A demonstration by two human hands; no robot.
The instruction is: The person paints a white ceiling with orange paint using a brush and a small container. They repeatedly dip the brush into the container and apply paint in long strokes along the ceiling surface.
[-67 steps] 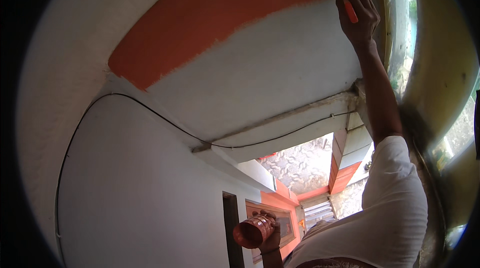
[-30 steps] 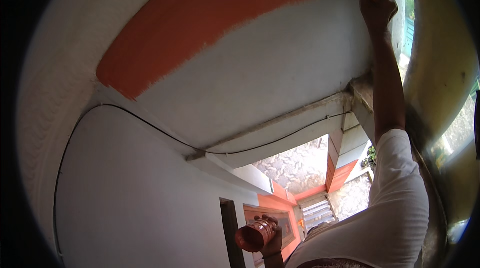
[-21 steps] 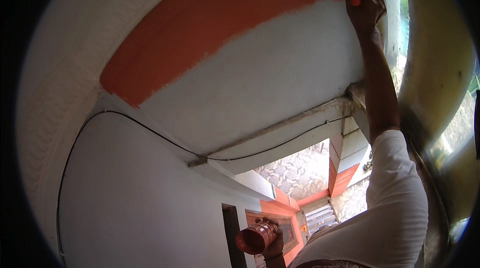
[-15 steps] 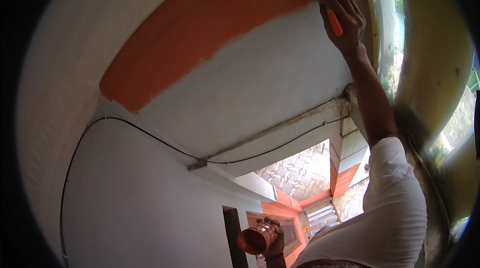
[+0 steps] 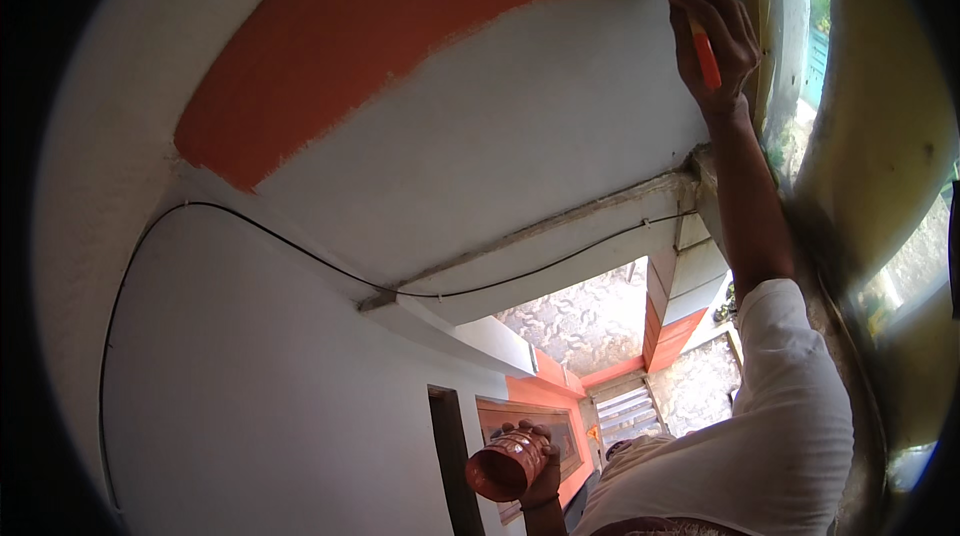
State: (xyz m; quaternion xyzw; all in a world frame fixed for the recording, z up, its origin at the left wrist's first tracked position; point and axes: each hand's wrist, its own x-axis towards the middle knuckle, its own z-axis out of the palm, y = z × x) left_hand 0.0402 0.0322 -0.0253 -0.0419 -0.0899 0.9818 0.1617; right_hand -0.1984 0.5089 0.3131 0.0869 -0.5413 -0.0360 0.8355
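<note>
High at the upper right, my right hand [image 5: 718, 36] grips a paintbrush [image 5: 707, 60] by its orange-red handle. The brush head meets the painted orange-red band [image 5: 330, 56] on the grey-white wall [image 5: 480, 126]; its bristles are blurred against the paint. The band's lower edge is uneven. Down at the bottom centre, my left hand [image 5: 540, 456] is wrapped round a paint-smeared plastic container [image 5: 505, 464]. The container's round mouth faces me and its inside is coated reddish; how much paint it holds I cannot tell.
A black cable [image 5: 440, 294] runs along a ledge [image 5: 550, 226] below the painted wall. To the right of my raised arm stands a yellowish curved surface [image 5: 875, 156], beside bright openings. Below are a wooden-framed window [image 5: 570, 441], a dark opening [image 5: 452, 456] and patterned paving [image 5: 585, 321].
My right hand and the brush have shifted right and slightly down in the picture. The whole view has also tilted a little, and the container appears slightly farther left.
</note>
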